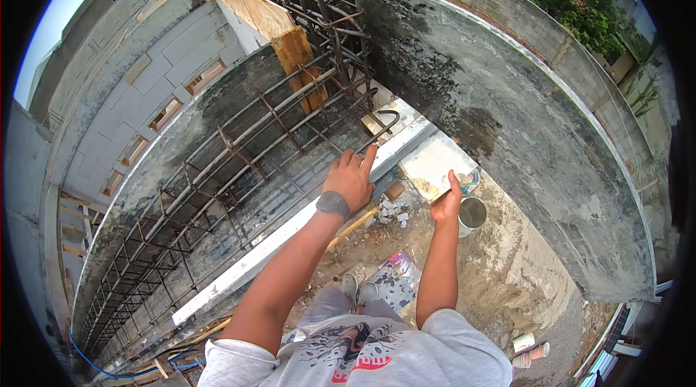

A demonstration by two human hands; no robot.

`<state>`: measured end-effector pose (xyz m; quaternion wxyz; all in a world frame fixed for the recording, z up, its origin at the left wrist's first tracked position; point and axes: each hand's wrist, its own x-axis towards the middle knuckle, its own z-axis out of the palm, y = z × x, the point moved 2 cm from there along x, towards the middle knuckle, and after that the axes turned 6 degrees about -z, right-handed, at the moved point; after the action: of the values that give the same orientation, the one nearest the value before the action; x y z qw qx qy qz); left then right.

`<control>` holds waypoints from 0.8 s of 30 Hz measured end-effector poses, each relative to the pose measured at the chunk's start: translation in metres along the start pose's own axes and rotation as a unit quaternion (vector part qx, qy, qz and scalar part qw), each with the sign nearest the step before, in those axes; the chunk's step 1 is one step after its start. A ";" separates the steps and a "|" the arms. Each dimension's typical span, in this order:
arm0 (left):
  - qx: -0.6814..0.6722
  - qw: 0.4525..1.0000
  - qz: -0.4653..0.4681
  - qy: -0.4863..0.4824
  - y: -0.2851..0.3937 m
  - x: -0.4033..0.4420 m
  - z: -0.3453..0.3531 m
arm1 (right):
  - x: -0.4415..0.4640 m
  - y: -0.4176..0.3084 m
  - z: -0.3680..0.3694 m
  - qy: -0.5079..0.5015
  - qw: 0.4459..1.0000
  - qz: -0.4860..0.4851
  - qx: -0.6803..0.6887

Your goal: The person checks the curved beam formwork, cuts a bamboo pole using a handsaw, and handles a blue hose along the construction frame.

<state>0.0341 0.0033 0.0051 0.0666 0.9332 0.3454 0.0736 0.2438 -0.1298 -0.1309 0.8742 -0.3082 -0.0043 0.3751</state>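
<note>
My left hand (350, 178), with a dark watch on the wrist, lies across a long white bar (250, 260). Its index finger is stretched along the bar and the other fingers spread over the edge. In my right hand (446, 204) is the near corner of a white board (433, 164), stained at that end. The thumb is on the corner and the other fingers go underneath, mostly hidden. The board reaches the bar's far end, close to the dark wall. A bent steel bar hook (384, 123) curves over another white piece there.
A rebar cage (257, 122) runs along the left, rising into upright bars at the corner beside a wooden formwork board (293, 53). On the right stands a dark concrete wall (522, 140). A bucket (473, 213) and rubble (391, 211) sit below, near my feet.
</note>
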 end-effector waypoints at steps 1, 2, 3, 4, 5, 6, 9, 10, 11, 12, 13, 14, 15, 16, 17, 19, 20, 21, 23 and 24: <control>-0.007 1.000 -0.002 -0.002 0.000 0.000 -0.002 | -0.002 -0.001 0.002 -0.002 1.000 0.000 -0.006; -0.002 1.000 0.002 0.003 0.000 0.000 -0.001 | -0.004 -0.002 0.004 -0.001 1.000 0.004 -0.007; 0.002 1.000 0.005 0.008 0.000 -0.001 -0.001 | -0.005 -0.002 0.006 0.000 1.000 0.008 -0.007; 0.006 1.000 0.010 0.013 0.000 -0.001 0.000 | -0.006 -0.003 0.008 0.000 1.000 0.012 -0.008; 0.002 1.000 0.005 0.005 -0.001 0.000 0.000 | -0.008 -0.003 0.009 0.004 1.000 0.013 -0.010; -0.003 1.000 0.001 -0.004 0.000 0.000 -0.001 | -0.009 -0.003 0.010 0.008 1.000 0.014 -0.013; -0.009 1.000 -0.003 -0.013 0.000 0.000 -0.004 | -0.010 -0.005 0.013 0.014 0.999 0.018 -0.025; -0.010 1.000 -0.004 -0.012 0.000 -0.001 -0.005 | -0.010 -0.006 0.014 0.015 0.999 0.020 -0.030; -0.011 1.000 -0.005 -0.010 0.000 -0.001 -0.005 | -0.010 -0.006 0.012 0.011 0.999 0.019 -0.030; -0.013 1.000 -0.006 -0.006 -0.001 -0.001 -0.004 | -0.007 -0.006 0.008 0.006 0.999 0.020 -0.031; -0.015 1.000 -0.010 -0.002 -0.002 -0.002 -0.003 | -0.006 -0.005 0.006 0.001 0.999 0.022 -0.034; -0.015 1.000 -0.008 0.005 -0.003 -0.002 -0.002 | -0.005 -0.005 0.003 -0.003 0.999 0.024 -0.035; -0.017 1.000 -0.008 0.012 -0.004 -0.002 0.000 | -0.005 -0.005 0.002 -0.008 0.999 0.026 -0.044; -0.019 1.000 -0.009 0.020 -0.006 -0.002 0.003 | -0.005 -0.006 0.002 -0.014 0.998 0.029 -0.054; -0.018 0.999 -0.009 0.028 -0.007 -0.002 0.007 | -0.004 -0.006 0.002 -0.021 0.997 0.032 -0.065; -0.014 0.999 -0.011 0.045 -0.011 -0.001 0.013 | -0.005 -0.005 0.006 -0.010 0.995 0.045 -0.091; -0.013 0.998 -0.016 0.051 -0.012 0.000 0.015 | -0.005 -0.004 0.007 -0.010 0.993 0.053 -0.102; -0.018 0.998 -0.018 0.059 -0.013 0.000 0.016 | -0.005 -0.004 0.010 -0.008 0.991 0.061 -0.116; -0.030 0.997 -0.022 0.070 -0.014 -0.001 0.020 | -0.005 -0.004 0.012 0.025 0.988 0.065 -0.135; -0.012 0.996 -0.023 0.089 -0.015 -0.002 0.021 | -0.008 -0.004 0.015 0.041 0.988 0.057 -0.137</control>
<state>0.0268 0.0115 -0.0185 0.0484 0.9137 0.3708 0.1590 0.2373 -0.1295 -0.1145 0.8003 -0.4400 -0.0021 0.4073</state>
